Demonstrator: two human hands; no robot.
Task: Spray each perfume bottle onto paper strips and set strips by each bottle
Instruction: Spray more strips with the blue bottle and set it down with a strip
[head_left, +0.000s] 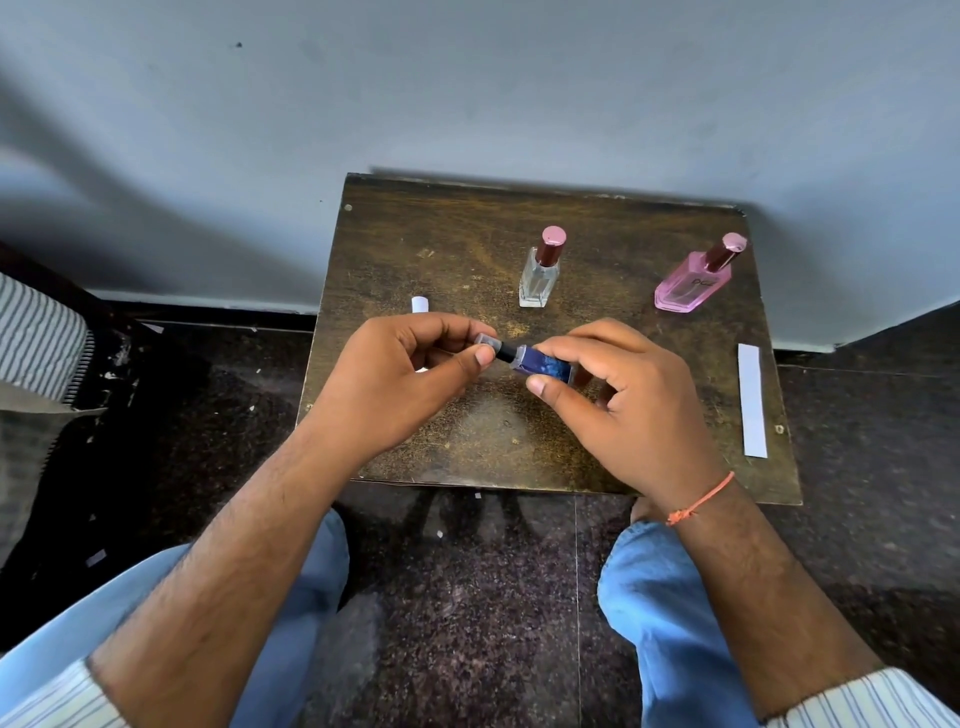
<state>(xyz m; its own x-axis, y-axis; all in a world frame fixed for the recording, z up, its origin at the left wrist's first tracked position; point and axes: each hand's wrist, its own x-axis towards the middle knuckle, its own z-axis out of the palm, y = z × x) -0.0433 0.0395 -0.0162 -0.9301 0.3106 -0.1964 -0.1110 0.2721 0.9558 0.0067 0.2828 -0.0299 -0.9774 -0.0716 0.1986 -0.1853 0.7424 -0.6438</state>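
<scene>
**A:** Which way is the blue bottle (543, 362) lying?

**B:** On its side, held above the middle of the table (395, 234), its long axis running left to right and tilted a little, cap end toward the left edge and slightly up. The right hand (623, 400) is closed around the blue glass body, thumb underneath and fingers over the top. The left hand (400, 379) pinches the clear cap (485, 340) between thumb and fingers; a black collar shows between cap and body.

**A:** And the other bottles?

**B:** A clear bottle (540, 275) with a dark red cap stands upright toward the far edge, about centre. A pink bottle (693, 280) with the same kind of cap stands near the far right corner.

**A:** Paper strips?

**B:** One long white strip (752, 400) lies along the right edge, pointing far to near. The end of another strip (420, 304) shows just beyond the left hand.

**A:** The room?

**B:** A worn dark wooden table against a pale grey wall (467, 93), on a dark speckled floor (467, 597).
</scene>
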